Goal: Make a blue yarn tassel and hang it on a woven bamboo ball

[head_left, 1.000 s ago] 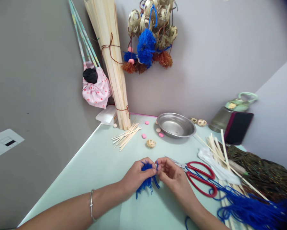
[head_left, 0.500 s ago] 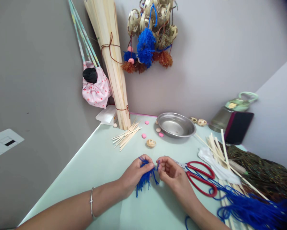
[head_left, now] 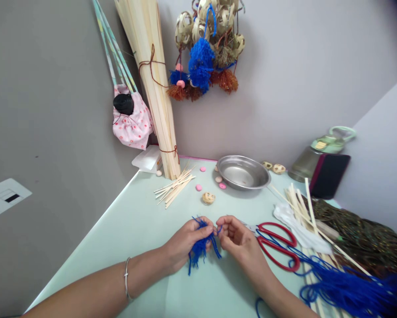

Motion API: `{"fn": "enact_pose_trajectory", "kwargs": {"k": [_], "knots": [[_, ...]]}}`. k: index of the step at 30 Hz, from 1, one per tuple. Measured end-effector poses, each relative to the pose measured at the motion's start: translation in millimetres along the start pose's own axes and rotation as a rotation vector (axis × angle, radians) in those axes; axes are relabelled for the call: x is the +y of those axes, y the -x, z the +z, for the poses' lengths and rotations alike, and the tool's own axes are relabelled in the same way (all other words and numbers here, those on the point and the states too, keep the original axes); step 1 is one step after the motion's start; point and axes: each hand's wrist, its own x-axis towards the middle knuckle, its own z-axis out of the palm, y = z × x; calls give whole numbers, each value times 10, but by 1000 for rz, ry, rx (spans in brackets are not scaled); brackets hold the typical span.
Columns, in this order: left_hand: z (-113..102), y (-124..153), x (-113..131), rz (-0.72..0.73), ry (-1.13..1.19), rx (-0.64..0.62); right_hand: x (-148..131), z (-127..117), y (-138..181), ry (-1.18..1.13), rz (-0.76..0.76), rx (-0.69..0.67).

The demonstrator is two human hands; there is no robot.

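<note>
My left hand is closed round a small bundle of blue yarn whose loose ends hang below the fingers onto the pale green table. My right hand pinches a short blue strand at the bundle's top, fingertips almost touching the left thumb. Both hands rest low over the table's near middle. A silver bracelet sits on my left wrist.
Red-handled scissors lie just right of my right hand. A skein of blue yarn lies at the lower right over bamboo strips. Behind are a steel bowl, loose sticks, beads, woven balls and a tall bamboo bundle.
The hands stay together on the yarn bundle; the left fingers have shifted slightly and the bundle hangs a little lower and narrower. Nothing else moved.
</note>
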Motion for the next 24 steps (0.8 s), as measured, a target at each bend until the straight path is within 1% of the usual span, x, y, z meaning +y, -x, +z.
{"fn": "enact_pose_trajectory", "kwargs": {"k": [3,5,8,11,14,18,21,24], "knots": [[3,-11,15,15,74,5,18,-10,-5,2,-1,0],[3,-17,33,19,110,-13,25,-8,-6,-3,7,-13],[2,-24,58,40,149,-42,34,17,-2,-9,6,-58],[-1,-28,69,71,151,-25,32,50,11,11,-10,-131],[-7,-20,65,90,102,15,-2,53,29,18,-23,-175],[4,14,42,122,-11,64,-55,22,40,49,-54,-150],[32,36,21,164,-74,36,-37,25,32,48,-32,-174],[51,38,2,189,-127,-20,8,29,13,32,-5,-135]]}}
